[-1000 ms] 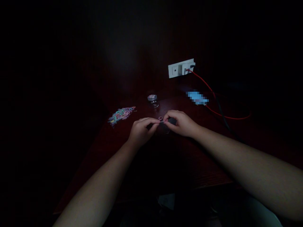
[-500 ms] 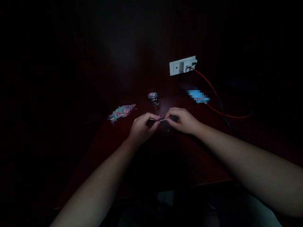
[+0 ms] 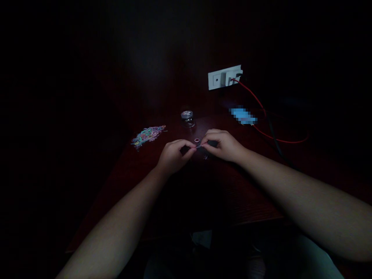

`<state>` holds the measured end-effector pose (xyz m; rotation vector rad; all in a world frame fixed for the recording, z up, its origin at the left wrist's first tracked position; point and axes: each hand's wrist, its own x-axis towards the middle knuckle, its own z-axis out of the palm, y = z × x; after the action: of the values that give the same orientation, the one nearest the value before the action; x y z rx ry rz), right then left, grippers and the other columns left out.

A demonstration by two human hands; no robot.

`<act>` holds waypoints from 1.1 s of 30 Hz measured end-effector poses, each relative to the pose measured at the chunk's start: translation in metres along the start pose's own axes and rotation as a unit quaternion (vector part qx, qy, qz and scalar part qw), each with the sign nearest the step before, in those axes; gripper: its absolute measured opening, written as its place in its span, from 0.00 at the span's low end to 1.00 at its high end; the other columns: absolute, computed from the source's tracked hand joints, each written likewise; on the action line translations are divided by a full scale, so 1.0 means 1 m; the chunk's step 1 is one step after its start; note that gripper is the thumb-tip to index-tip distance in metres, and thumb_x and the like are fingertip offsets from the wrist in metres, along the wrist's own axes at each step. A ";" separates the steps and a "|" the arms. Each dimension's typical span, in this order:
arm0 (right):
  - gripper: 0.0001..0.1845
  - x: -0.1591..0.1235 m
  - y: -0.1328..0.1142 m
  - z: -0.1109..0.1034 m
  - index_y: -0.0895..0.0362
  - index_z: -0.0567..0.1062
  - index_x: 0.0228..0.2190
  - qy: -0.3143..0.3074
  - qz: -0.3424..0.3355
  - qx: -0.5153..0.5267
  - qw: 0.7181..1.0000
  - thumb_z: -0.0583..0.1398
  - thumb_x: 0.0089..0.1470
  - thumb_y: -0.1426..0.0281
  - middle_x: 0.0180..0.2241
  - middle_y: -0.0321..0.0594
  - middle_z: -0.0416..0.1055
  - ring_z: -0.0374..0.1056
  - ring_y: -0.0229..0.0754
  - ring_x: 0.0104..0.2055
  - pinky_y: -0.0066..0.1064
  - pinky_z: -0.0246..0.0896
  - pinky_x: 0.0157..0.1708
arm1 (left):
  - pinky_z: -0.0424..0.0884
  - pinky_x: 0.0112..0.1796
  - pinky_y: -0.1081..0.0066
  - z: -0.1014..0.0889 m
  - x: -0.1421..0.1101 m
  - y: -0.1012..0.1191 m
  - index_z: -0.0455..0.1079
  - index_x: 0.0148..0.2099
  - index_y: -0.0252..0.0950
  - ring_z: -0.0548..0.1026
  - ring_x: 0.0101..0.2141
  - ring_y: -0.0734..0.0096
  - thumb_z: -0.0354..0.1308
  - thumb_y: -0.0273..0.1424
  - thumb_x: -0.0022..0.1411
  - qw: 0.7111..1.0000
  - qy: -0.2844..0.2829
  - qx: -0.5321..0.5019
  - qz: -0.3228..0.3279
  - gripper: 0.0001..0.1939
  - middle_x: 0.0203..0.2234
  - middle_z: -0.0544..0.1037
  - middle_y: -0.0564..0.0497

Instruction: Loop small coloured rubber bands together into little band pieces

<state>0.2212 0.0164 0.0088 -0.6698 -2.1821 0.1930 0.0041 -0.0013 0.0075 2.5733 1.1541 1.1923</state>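
Between my two hands a small pale elastic band (image 3: pixel 198 146) is stretched, pinched at each end. My left hand (image 3: pixel 175 155) grips its left end between thumb and fingertips. The right end sits in the pinch of my right hand (image 3: pixel 220 145). Just beyond the fingertips a small pink band ring (image 3: pixel 197 140) lies on the dark table. A few tiny light strands (image 3: pixel 206 157) rest below the right fingers. To the left is a loose pile of coloured elastic bands (image 3: pixel 148 135). A small clear round jar (image 3: pixel 187 119) with a patterned lid stands behind my hands.
On the back wall a white socket plate (image 3: pixel 215 80) holds a charger (image 3: pixel 228 78). Its red cable (image 3: pixel 250 92) runs down to a pixelated blue-lit device (image 3: pixel 243 116) on the right. A dark cable (image 3: pixel 271 131) crosses the table (image 3: pixel 232 193). The surroundings are very dark.
My fingertips have shifted slightly, and the pale band between them looks more like an open loop. The view has tilted a little; the pile, jar and device stay in place.
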 end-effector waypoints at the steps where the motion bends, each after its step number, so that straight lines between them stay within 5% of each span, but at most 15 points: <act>1: 0.05 0.000 0.000 0.000 0.58 0.77 0.30 -0.001 0.002 -0.001 1.000 0.59 0.55 0.73 0.29 0.40 0.72 0.66 0.39 0.33 0.30 0.59 0.35 | 0.73 0.40 0.69 0.000 0.000 0.000 0.75 0.37 0.38 0.78 0.36 0.69 0.61 0.31 0.60 1.000 -0.002 0.003 -0.001 0.03 0.34 0.81 0.52; 11: 0.06 -0.002 0.016 0.001 0.58 0.76 0.29 0.000 0.087 -0.060 0.994 0.58 0.53 0.76 0.31 0.41 0.72 0.67 0.40 0.35 0.32 0.60 0.38 | 0.70 0.37 0.71 0.000 -0.001 -0.002 0.73 0.37 0.38 0.76 0.34 0.71 0.57 0.31 0.63 0.999 -0.050 0.002 -0.017 0.05 0.34 0.80 0.52; 14: 0.09 -0.005 0.025 0.001 0.57 0.77 0.30 -0.055 0.122 -0.068 0.989 0.58 0.50 0.79 0.33 0.41 0.71 0.67 0.41 0.37 0.33 0.60 0.40 | 0.69 0.36 0.72 0.001 -0.001 -0.003 0.72 0.36 0.37 0.76 0.33 0.72 0.57 0.31 0.63 0.999 -0.050 -0.002 -0.011 0.04 0.32 0.79 0.52; 19: 0.10 -0.008 0.027 -0.001 0.57 0.77 0.31 -0.157 0.097 -0.024 0.982 0.60 0.45 0.80 0.34 0.40 0.69 0.65 0.39 0.35 0.31 0.60 0.38 | 0.69 0.35 0.71 0.000 -0.002 -0.003 0.73 0.35 0.37 0.75 0.32 0.72 0.58 0.31 0.62 0.999 -0.048 -0.002 -0.003 0.04 0.31 0.79 0.52; 33: 0.08 -0.007 0.034 0.006 0.53 0.81 0.31 -0.207 0.045 0.005 0.977 0.61 0.52 0.75 0.36 0.38 0.72 0.67 0.41 0.42 0.36 0.58 0.47 | 0.68 0.35 0.71 -0.001 0.000 0.000 0.74 0.35 0.37 0.75 0.31 0.72 0.58 0.31 0.61 0.998 -0.065 0.000 -0.015 0.04 0.30 0.79 0.53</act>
<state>0.2339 0.0420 -0.0123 -0.7780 -2.5452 0.4232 0.0036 -0.0015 0.0084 2.5802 1.1621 1.0025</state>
